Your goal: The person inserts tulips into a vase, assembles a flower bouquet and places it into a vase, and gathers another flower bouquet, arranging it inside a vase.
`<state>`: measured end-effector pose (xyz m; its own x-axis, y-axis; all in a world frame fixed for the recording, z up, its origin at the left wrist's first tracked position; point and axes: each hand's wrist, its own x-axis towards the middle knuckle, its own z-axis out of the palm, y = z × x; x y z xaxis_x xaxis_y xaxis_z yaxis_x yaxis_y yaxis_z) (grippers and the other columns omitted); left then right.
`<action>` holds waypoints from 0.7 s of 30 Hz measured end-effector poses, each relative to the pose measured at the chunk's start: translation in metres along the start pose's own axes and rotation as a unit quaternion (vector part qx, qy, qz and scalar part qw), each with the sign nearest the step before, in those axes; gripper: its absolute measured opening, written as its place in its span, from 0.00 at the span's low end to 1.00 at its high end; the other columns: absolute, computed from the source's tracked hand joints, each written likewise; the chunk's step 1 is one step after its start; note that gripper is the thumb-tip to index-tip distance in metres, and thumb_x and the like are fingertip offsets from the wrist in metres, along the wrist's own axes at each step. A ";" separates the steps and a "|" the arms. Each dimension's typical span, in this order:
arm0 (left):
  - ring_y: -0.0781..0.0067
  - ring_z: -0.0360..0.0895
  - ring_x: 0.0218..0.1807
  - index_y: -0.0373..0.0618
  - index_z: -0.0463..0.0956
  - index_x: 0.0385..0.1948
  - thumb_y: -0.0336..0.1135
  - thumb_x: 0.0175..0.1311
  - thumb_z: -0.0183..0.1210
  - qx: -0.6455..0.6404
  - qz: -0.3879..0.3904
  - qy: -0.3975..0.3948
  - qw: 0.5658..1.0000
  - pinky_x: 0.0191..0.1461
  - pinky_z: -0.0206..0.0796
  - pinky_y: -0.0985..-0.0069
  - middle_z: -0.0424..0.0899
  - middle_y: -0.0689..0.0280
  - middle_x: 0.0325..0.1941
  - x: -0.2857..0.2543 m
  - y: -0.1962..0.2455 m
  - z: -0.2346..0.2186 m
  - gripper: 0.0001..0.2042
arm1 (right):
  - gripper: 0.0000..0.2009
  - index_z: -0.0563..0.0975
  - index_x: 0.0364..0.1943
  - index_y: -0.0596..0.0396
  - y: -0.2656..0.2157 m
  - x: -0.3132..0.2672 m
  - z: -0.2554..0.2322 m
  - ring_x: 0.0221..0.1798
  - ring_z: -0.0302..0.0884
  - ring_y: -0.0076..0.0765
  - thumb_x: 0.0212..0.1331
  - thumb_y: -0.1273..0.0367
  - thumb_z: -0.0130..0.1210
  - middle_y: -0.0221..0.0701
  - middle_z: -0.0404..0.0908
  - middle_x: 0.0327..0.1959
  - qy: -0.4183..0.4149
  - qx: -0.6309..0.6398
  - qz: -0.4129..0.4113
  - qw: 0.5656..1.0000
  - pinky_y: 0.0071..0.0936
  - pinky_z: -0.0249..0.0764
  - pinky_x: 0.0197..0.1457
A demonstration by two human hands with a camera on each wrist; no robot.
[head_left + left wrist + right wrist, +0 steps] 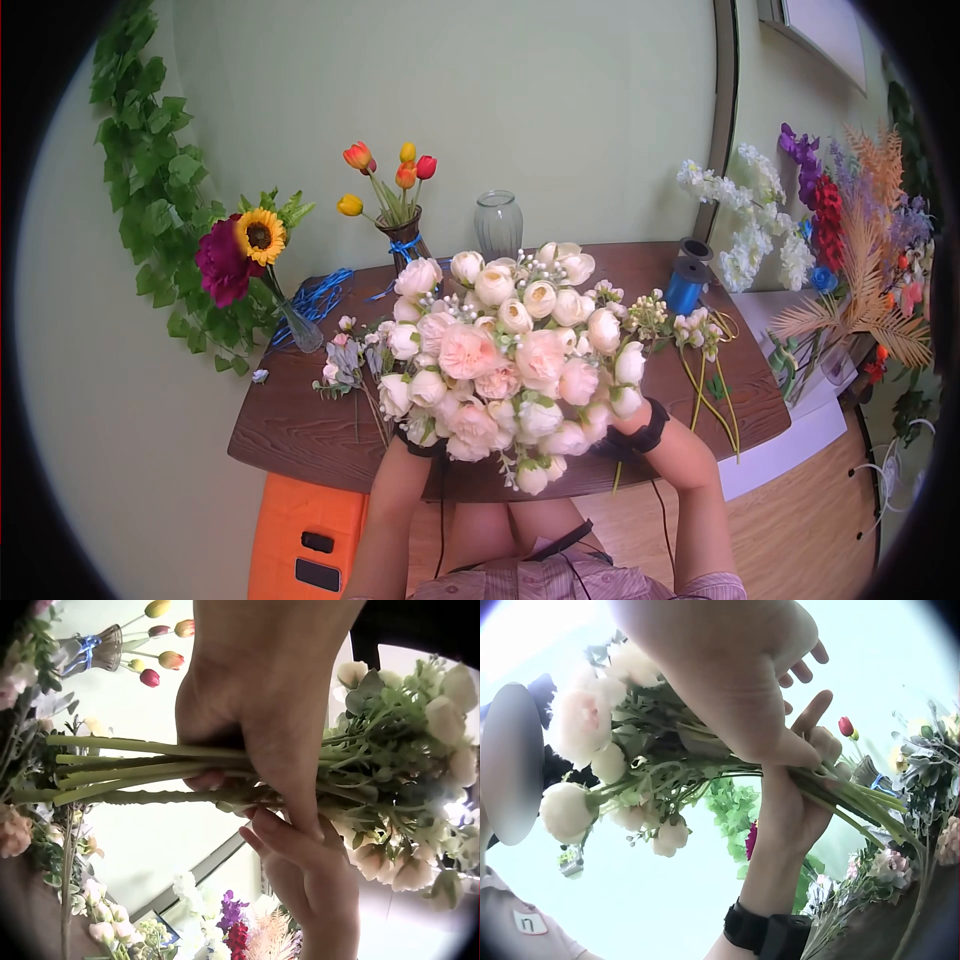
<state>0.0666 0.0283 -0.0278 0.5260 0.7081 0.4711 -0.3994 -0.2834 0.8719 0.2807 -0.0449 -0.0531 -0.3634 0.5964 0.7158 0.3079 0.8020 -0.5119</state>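
Note:
A large bouquet of white and pale pink flowers (500, 360) covers most of both hands in the head view. In the left wrist view, my left hand (262, 712) grips its bundle of green stems (142, 769), which lies sideways across the picture. My right hand (307, 877) touches the bundle beside the left thumb. The right wrist view has the left hand (799, 802) wrapped round the stems below the blossoms (585, 724). There my right hand (735, 682) lays its thumb against the bundle, its other fingers extended and apart.
Behind the bouquet stand a glass vase (498, 225) and a vase of tulips (400, 235). A sunflower vase (300, 325) and blue cord (325, 295) are at left; a blue spool (686, 285) and loose stems (700, 390) at right. Two phones lie on an orange surface (285, 520).

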 end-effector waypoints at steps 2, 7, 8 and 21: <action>0.80 0.56 0.20 0.48 0.57 0.17 0.45 0.64 0.44 -0.001 0.001 -0.004 1.000 0.32 0.54 0.78 0.56 0.72 0.15 0.000 0.000 0.000 0.17 | 0.15 0.73 0.39 0.59 -0.001 0.002 0.002 0.44 0.69 0.42 0.45 0.68 0.53 0.39 0.72 0.41 -0.006 -0.005 -0.007 1.000 0.35 0.66 0.48; 0.80 0.56 0.21 0.48 0.57 0.17 0.45 0.64 0.43 -0.005 0.000 -0.015 1.000 0.32 0.54 0.78 0.57 0.72 0.15 0.002 -0.001 0.003 0.17 | 0.15 0.73 0.39 0.59 -0.002 0.005 0.002 0.44 0.69 0.43 0.45 0.67 0.53 0.39 0.72 0.41 -0.020 -0.018 -0.021 0.999 0.35 0.66 0.48; 0.80 0.56 0.21 0.48 0.57 0.17 0.45 0.64 0.43 -0.005 0.000 -0.018 1.000 0.32 0.54 0.78 0.57 0.72 0.15 0.002 -0.001 0.004 0.17 | 0.15 0.73 0.39 0.59 -0.002 0.008 0.002 0.44 0.69 0.43 0.45 0.67 0.53 0.39 0.72 0.41 -0.023 -0.020 -0.024 0.999 0.35 0.66 0.48; 0.80 0.57 0.21 0.48 0.57 0.17 0.46 0.64 0.43 -0.016 -0.015 -0.065 0.998 0.33 0.55 0.77 0.57 0.72 0.16 0.012 -0.011 0.017 0.17 | 0.16 0.73 0.39 0.59 -0.008 -0.002 -0.006 0.44 0.69 0.44 0.45 0.67 0.53 0.39 0.72 0.42 -0.042 -0.057 -0.047 0.996 0.36 0.66 0.48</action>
<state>0.0903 0.0285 -0.0291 0.6307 0.6253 0.4596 -0.4042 -0.2409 0.8824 0.2846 -0.0529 -0.0476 -0.4659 0.5241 0.7129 0.3648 0.8478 -0.3849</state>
